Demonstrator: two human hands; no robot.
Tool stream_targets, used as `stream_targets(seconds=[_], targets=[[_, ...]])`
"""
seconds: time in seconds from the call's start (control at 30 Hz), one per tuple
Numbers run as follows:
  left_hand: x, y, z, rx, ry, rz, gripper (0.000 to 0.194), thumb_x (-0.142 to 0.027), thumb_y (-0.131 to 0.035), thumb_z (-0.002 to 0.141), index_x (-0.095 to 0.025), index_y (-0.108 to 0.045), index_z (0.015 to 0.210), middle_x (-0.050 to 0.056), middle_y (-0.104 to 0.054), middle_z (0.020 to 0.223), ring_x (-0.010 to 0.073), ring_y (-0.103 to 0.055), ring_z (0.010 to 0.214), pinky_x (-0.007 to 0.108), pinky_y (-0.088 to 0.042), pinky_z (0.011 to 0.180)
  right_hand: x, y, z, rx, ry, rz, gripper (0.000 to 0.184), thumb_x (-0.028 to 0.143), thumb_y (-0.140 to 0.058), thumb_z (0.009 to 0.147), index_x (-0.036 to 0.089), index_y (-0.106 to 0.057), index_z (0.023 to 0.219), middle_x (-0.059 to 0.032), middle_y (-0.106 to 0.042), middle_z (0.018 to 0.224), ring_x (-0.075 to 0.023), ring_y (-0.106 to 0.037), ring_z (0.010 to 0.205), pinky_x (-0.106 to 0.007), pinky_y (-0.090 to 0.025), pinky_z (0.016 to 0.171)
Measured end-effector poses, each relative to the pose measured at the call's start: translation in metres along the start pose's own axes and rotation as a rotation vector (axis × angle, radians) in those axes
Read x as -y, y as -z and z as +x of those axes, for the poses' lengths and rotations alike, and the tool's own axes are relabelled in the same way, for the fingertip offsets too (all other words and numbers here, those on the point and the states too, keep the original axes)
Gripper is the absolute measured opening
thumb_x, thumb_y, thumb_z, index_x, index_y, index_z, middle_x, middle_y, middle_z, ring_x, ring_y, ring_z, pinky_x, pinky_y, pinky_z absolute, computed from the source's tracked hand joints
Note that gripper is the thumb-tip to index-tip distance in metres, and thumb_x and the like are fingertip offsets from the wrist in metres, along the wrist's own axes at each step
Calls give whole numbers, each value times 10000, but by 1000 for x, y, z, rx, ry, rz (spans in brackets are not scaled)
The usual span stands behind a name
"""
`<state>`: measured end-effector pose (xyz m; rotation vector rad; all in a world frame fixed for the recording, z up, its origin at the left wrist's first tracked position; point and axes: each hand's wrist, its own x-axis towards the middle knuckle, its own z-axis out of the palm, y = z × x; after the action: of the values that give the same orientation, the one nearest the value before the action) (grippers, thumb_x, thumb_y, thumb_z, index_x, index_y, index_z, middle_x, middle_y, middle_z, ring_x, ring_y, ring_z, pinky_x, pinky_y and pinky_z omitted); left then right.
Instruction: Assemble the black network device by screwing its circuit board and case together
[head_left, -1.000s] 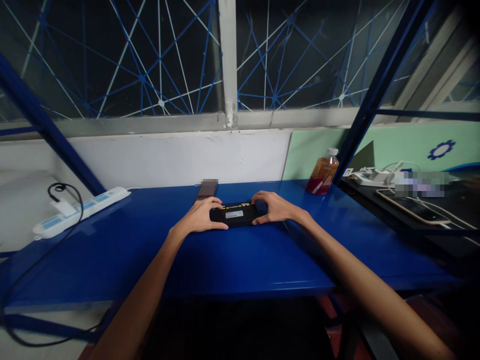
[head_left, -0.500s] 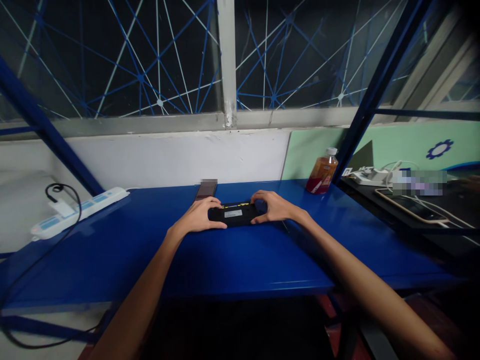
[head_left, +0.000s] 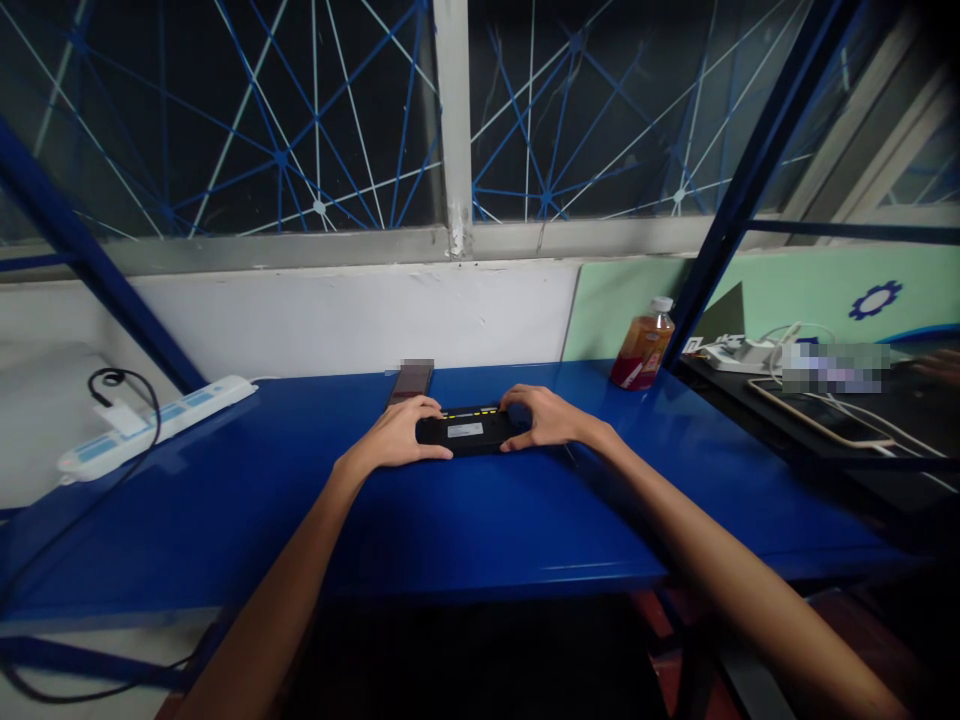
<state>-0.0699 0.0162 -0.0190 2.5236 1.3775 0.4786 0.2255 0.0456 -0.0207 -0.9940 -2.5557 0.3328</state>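
A flat black rectangular block (head_left: 472, 442) with a pale label and a row of yellow marks along its far edge lies on the blue table (head_left: 480, 530). My left hand (head_left: 405, 430) grips its left end, thumb at the near edge and fingers at the far edge. At the right end, my right hand (head_left: 536, 415) holds it the same way, fingers curled round the corners. Both ends of the block are partly hidden by the hands. Just behind my left hand lies a dark phone-like slab (head_left: 411, 384), its far end blurred out.
A white power strip (head_left: 157, 430) with a black cable plugged in lies along the left side. Toward the back right stands a drink bottle (head_left: 643, 345). On a black surface at right are a phone (head_left: 817, 412) and white cables. Blue frame posts rise on both sides.
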Motion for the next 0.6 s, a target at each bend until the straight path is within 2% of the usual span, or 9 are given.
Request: stream_targets(seconds=[0.6], targets=[[1,-4,1,7,-4,12,593,-649,-690,672,-246,-653,1105,68,-520,1326,314,-526,1168,466,-421,995,-2,-1,1,27,0,-16,617,585,-783,617,163,-650,1047,-110,-619,1093,-262,-610,923,-384,-483,784]])
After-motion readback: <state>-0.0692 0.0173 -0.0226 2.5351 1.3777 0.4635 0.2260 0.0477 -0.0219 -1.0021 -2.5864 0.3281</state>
